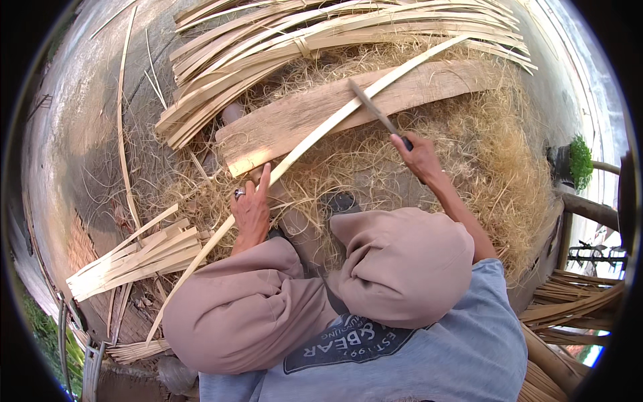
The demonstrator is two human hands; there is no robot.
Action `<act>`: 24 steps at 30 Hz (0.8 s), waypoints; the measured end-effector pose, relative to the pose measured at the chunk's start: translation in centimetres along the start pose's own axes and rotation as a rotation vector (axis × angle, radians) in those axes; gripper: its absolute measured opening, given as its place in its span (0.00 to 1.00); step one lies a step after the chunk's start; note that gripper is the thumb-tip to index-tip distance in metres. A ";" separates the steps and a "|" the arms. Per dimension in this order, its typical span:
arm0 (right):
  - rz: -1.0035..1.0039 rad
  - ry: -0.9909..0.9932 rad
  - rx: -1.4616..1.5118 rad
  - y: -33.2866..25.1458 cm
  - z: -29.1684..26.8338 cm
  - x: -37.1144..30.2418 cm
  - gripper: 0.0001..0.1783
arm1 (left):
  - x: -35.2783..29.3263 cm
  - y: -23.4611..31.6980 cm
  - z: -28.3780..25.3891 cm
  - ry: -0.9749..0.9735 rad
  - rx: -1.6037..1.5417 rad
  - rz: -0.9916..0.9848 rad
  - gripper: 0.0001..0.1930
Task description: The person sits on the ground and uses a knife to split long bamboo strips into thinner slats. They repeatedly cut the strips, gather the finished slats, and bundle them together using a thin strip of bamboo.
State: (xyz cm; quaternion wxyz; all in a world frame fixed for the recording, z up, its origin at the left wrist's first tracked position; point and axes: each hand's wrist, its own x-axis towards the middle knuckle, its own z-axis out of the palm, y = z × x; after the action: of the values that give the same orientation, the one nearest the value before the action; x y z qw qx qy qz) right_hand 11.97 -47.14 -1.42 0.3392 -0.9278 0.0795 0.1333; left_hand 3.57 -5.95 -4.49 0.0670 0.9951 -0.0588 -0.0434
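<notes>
My left hand [251,209], with a ring on one finger, grips a long pale bamboo strip [321,132]; its index finger stretches along the strip. The strip runs slantwise from beside my left knee across a worn wooden plank [288,120] and past its far edge. In my right hand [420,159] is a knife [373,107] with a dark handle, held closed in the fist. Its narrow blade points away to the left and lies over the strip above the plank. Part of the handle is hidden by my fingers.
Beyond the plank lies a large tied bundle of bamboo strips [268,57]. Curly shavings [482,154] cover the ground around the plank. A smaller pile of strips [144,258] rests at the left. A potted plant [580,163] and darker strips [569,298] are at the right.
</notes>
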 end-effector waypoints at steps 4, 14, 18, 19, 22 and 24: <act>-0.313 -0.118 -0.047 -6.5 9.7 -7.2 0.27 | -0.1 -0.8 -0.7 -0.080 -0.071 -0.015 0.32; 0.220 0.351 0.118 6.3 -4.3 5.4 0.30 | -0.5 -3.6 -2.5 -0.142 -0.219 -0.022 0.33; -0.004 0.265 -0.036 3.2 -3.6 3.4 0.31 | -2.1 -5.6 -2.7 -0.204 -0.248 -0.084 0.28; -0.068 0.127 -0.010 1.0 -0.3 2.2 0.32 | -1.6 -5.1 -3.0 -0.211 -0.243 -0.079 0.28; -0.476 0.063 -0.112 -1.8 6.2 -1.4 0.31 | -1.2 -5.3 -3.9 -0.170 -0.312 -0.038 0.27; -0.388 0.117 -0.109 -0.5 6.0 -1.5 0.31 | -2.7 -8.7 -3.5 -0.179 -0.372 0.026 0.27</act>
State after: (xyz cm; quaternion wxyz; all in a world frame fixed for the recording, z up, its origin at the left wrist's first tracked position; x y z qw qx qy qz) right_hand 9.50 -42.73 -5.04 0.3028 -0.9488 -0.0885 0.0156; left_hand 2.14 3.39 -2.01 0.2445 0.9569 -0.0682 -0.1410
